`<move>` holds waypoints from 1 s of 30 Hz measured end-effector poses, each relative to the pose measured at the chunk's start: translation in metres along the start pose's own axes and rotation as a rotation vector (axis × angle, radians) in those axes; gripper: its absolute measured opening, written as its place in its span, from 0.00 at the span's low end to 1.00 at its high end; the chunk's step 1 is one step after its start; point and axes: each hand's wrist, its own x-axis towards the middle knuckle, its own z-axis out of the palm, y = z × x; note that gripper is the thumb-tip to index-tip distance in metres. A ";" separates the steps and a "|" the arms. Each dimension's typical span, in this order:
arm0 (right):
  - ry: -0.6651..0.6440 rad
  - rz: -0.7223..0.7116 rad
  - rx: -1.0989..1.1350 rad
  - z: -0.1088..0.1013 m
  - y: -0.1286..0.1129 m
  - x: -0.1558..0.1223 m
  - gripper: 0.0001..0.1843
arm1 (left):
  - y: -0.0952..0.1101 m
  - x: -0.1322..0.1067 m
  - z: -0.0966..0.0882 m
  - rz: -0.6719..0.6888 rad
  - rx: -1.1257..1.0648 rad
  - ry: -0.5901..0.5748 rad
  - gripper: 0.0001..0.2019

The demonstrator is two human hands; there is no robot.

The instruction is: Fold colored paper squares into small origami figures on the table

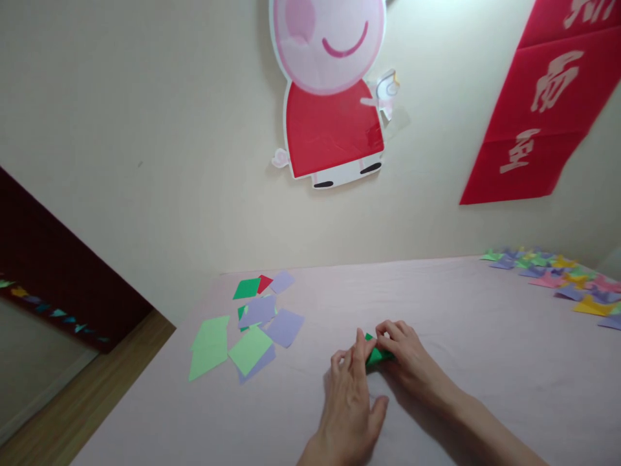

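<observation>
A small green sheet of paper (379, 356), folded, lies on the pink-covered surface (412, 291) between my two hands. My left hand (347, 401) rests at its left edge with the fingers stretched forward and the thumb apart; the fingertips touch the paper. From the right, my right hand (402, 346) pinches the paper's upper right part between bent fingers. My fingers hide parts of the folds.
Loose paper squares in light green (251, 351), purple (286, 327), dark green (247, 288) and red (264, 283) lie at the left. Several folded paper pieces (577, 279) stand along the far right. A wall with a pig cutout (334, 129) and a red banner (543, 103) rises behind.
</observation>
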 end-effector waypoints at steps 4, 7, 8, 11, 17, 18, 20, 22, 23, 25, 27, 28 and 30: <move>-0.002 -0.073 -0.027 -0.004 0.011 -0.010 0.13 | -0.007 -0.004 0.000 0.054 -0.010 -0.106 0.41; -0.044 -0.084 0.005 -0.011 0.018 -0.018 0.12 | -0.008 -0.007 0.003 0.077 -0.007 -0.144 0.39; -0.084 -0.084 0.033 -0.015 0.018 -0.021 0.11 | -0.007 -0.009 0.005 0.073 -0.010 -0.146 0.40; -0.173 -0.068 0.123 -0.022 0.018 -0.024 0.06 | -0.005 -0.015 0.009 0.040 -0.038 -0.158 0.42; -0.092 0.274 0.182 -0.010 0.012 -0.009 0.09 | -0.007 -0.026 0.013 -0.073 -0.073 -0.195 0.47; -0.082 0.323 0.177 -0.007 0.011 -0.006 0.09 | -0.008 -0.027 0.015 -0.068 -0.055 -0.195 0.46; -0.078 0.360 0.174 -0.003 0.009 -0.001 0.07 | -0.009 -0.028 0.018 -0.021 -0.023 -0.198 0.45; -0.093 0.355 0.185 -0.001 0.008 0.002 0.06 | -0.008 -0.028 0.022 0.028 -0.009 -0.197 0.43; -0.107 0.354 0.197 0.000 0.008 0.002 0.05 | -0.007 -0.028 0.024 0.029 0.001 -0.185 0.43; -0.135 0.353 0.224 -0.001 0.009 0.001 0.05 | -0.005 -0.027 0.025 -0.008 0.021 -0.154 0.44; -0.154 0.343 0.245 -0.002 0.011 0.000 0.05 | -0.004 -0.026 0.023 -0.046 0.012 -0.139 0.46; -0.165 0.333 0.255 -0.004 0.012 -0.001 0.05 | -0.003 -0.025 0.022 -0.042 -0.016 -0.145 0.47; -0.201 0.288 0.289 -0.007 0.016 -0.003 0.03 | -0.004 -0.024 0.018 -0.039 -0.113 -0.168 0.48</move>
